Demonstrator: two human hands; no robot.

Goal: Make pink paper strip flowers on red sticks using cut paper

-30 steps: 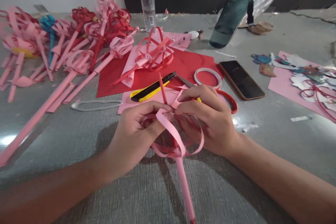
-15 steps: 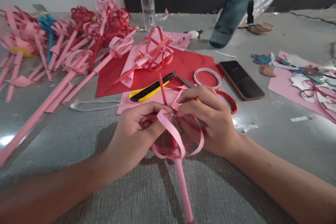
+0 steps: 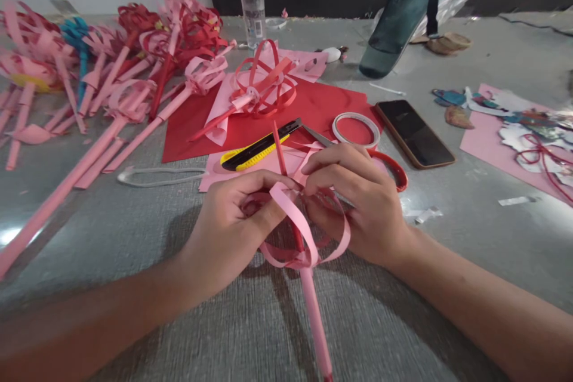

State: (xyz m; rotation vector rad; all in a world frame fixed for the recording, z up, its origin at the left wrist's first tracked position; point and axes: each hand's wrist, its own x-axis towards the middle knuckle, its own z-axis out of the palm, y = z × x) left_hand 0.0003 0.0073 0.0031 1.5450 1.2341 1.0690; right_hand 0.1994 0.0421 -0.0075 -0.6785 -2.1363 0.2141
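A paper flower point(image 3: 315, 316) with a rolled pink stem and looped pink strips stands between my hands, over the grey table. A thin red paper stick point(image 3: 279, 148) pokes up through its loops. My left hand point(image 3: 244, 212) pinches the gathered strip ends at the top, thumb and forefinger pressed together. From the other side my right hand point(image 3: 358, 203) pinches the same spot, its fingertips meeting the left ones. One pink strip point(image 3: 293, 215) arches down from the pinch to the stem's head. The exact strip ends are hidden by the fingers.
Beyond my hands lie a yellow-black utility knife point(image 3: 259, 148), red-handled scissors point(image 3: 394, 168), a tape roll point(image 3: 356, 130) and red paper point(image 3: 322, 108). A phone point(image 3: 414, 133) lies right. Several paper flowers point(image 3: 147, 54) are piled left. Two bottles, one clear point(image 3: 250, 0), one dark point(image 3: 394, 24), stand behind.
Both hands keep their pinch on the strips of the paper flower with hardly any motion. The whole view has shifted very slightly.
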